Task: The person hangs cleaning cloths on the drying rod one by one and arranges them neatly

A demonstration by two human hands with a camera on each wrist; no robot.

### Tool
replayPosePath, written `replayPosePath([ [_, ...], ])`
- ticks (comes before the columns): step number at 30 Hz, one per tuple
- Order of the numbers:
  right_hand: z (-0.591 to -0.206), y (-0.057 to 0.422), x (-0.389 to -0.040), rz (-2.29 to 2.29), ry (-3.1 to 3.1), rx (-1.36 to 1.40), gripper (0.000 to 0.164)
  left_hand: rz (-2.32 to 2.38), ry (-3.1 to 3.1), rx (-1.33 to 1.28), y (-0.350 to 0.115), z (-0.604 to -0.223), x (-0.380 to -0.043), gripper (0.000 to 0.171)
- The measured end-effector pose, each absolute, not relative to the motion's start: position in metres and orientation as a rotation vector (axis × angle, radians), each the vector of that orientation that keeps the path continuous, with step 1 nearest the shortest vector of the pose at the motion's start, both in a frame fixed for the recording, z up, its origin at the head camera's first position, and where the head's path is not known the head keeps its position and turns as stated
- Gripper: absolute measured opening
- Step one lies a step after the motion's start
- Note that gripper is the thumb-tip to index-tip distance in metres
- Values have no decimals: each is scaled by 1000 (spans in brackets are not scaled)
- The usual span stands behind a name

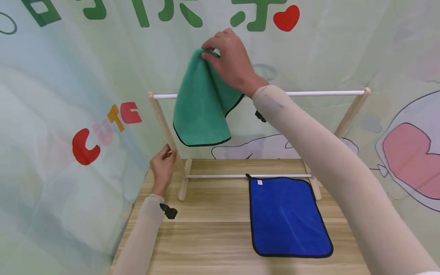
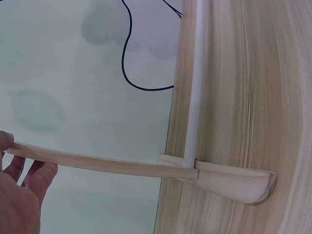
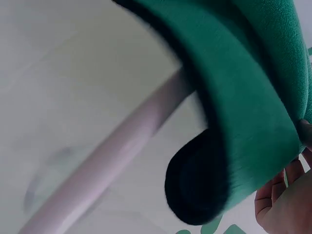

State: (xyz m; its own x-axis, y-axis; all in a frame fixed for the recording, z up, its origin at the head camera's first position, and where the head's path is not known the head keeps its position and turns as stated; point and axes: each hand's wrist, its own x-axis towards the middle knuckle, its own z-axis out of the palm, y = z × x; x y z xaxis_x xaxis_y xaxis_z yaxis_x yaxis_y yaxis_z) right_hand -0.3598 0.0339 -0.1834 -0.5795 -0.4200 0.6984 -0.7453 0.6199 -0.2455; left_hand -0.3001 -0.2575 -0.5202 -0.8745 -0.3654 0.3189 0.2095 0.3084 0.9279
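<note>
Right hand (image 1: 231, 57): pinching green cloth (image 1: 199, 107) by upper edge; cloth hangs left of centre, hiding part of white top bar (image 1: 323, 93). Left hand (image 1: 163, 164): pinching left wooden upright (image 1: 163, 120) between thumb and fingers. Black-edged blue cloth (image 1: 287, 217) flat on tabletop (image 1: 213, 236), nearer, to the right.

Wood-grain bench (image 1: 213, 236), backed by a pale printed sheet (image 1: 343, 49). Print on it: green characters (image 1: 262, 15) along the top, red heart (image 1: 287, 18) at their right, multicolour CUTE lettering (image 1: 117, 118) at left, pink heart (image 1: 407, 152) far right.
</note>
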Motion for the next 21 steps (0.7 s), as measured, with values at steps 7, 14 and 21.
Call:
replayPosePath([
  [7, -176, 34, -365, 709, -2304, 808, 28, -1601, -2105, 126, -254, -518, -299, 42],
  [14, -199, 34, -380, 688, -2417, 777, 28, -1607, -2107, 124, -253, -518, -296, 41],
  [21, -220, 35, -388, 609, -2566, 755, 28, -1608, -2110, 96, -254, -519, -292, 41],
])
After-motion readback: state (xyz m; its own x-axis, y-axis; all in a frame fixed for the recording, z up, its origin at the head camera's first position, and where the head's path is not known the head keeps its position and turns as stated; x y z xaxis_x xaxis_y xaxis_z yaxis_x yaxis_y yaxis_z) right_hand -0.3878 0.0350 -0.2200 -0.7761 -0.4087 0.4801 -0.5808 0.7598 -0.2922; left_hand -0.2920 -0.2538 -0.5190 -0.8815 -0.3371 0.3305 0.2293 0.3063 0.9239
